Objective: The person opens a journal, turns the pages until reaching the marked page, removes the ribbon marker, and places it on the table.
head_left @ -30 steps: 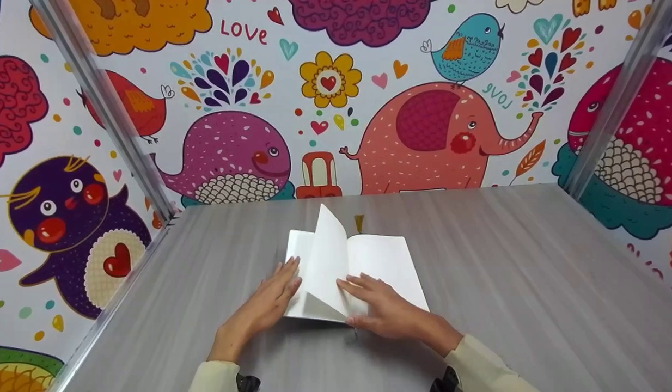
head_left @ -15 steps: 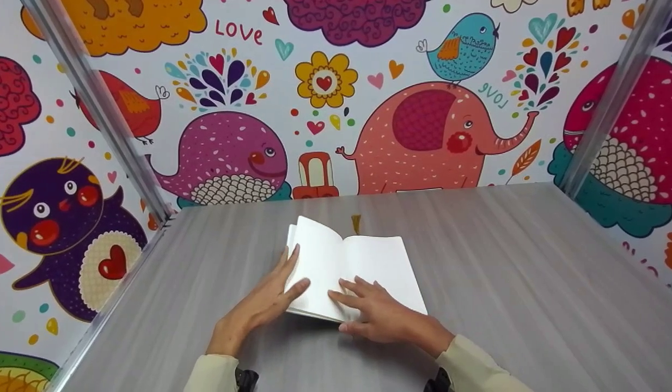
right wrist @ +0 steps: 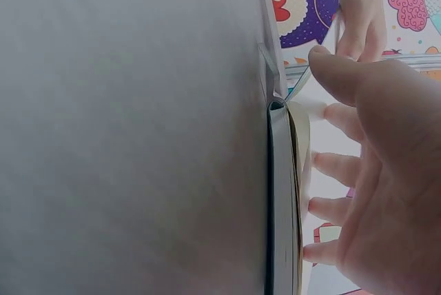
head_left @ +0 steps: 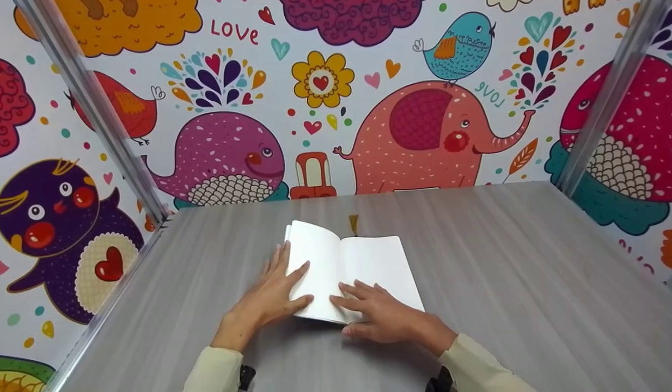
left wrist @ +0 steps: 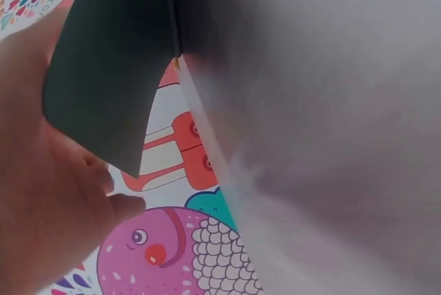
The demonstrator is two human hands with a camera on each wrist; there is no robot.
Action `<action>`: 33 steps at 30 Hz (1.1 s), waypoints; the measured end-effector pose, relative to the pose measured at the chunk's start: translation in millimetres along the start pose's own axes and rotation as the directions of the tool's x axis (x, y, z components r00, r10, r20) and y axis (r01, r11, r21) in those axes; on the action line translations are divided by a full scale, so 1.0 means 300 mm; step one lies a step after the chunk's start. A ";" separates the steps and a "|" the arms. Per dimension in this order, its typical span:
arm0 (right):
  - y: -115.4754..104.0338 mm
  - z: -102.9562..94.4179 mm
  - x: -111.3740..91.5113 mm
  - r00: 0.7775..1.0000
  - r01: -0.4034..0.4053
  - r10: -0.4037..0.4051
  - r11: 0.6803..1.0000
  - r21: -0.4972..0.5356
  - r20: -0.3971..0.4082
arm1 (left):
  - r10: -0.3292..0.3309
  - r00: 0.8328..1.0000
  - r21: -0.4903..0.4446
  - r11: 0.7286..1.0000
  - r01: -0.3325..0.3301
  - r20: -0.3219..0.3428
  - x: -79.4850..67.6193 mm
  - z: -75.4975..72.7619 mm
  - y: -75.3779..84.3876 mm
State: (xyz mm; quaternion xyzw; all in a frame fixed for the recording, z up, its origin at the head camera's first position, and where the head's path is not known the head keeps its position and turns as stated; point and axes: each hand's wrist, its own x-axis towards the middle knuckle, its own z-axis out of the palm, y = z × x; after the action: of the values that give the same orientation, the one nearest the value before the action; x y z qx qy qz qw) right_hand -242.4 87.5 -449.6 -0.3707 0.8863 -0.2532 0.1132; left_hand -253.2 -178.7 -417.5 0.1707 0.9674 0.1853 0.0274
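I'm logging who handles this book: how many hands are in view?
2: the left hand at the left side of the open book, and the right hand over its near edge. No others appear.

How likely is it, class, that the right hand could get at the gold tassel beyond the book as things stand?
Probably yes: nothing stands upright between the right hand and the gold tassel; the hand would just need to pass forward over the open book.
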 end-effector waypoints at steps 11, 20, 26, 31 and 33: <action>0.017 -0.001 -0.030 1.000 0.021 -0.021 1.000 -0.023 -0.021 | 0.137 0.986 0.079 0.986 -0.145 0.097 0.003 0.031 0.027; 0.038 -0.021 -0.067 0.999 -0.035 0.035 0.999 -0.018 -0.028 | 0.109 0.977 -0.004 0.994 -0.110 0.182 -0.006 0.063 0.033; 0.065 -0.033 -0.088 0.997 -0.046 0.043 0.998 -0.047 -0.066 | 0.046 0.974 -0.032 0.999 -0.039 0.221 -0.005 0.086 0.056; 0.085 -0.044 -0.105 0.995 -0.059 0.055 0.997 -0.049 -0.086 | 0.006 0.967 -0.016 1.000 -0.003 0.257 0.008 0.092 0.075; 0.092 -0.049 -0.111 0.993 -0.070 0.066 0.996 -0.050 -0.094 | 0.002 0.966 -0.013 1.000 0.001 0.259 0.012 0.091 0.080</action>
State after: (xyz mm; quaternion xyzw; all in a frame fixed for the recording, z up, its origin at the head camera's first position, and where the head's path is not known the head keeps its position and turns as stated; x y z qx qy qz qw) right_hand -241.4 133.2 -451.4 -0.3312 0.9091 -0.2424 0.0710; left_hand -245.8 -147.1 -434.1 0.1936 0.9542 0.1678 0.1544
